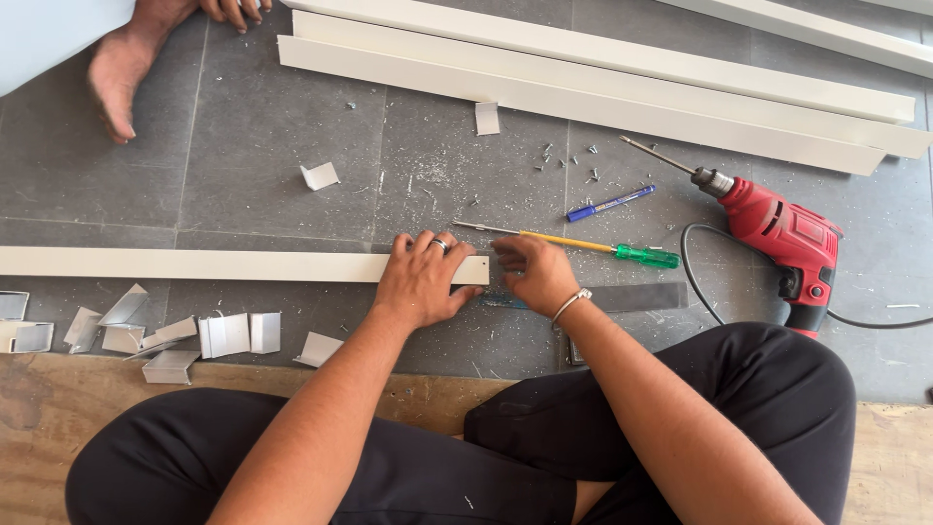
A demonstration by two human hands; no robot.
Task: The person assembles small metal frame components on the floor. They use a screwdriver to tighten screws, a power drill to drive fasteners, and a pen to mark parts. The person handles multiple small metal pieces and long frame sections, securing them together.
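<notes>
Two hands are on the floor. The left hand (420,282) lies flat, pressing the end of a long white strip (194,264). At its 3 o'clock, the right hand (535,275) curls; what it grips, I cannot tell. Farther, at 2 o'clock, lie a screwdriver (583,246) and a red drill (782,238).

On the floor (243,136), a flat strip (194,264) runs from the left edge to the middle, the left hand (420,282) on its right end. Right of it lie a screwdriver (583,245), then a drill (777,243). Bent offcuts (165,340) sit before the strip; long channels (603,83) lie behind.
</notes>
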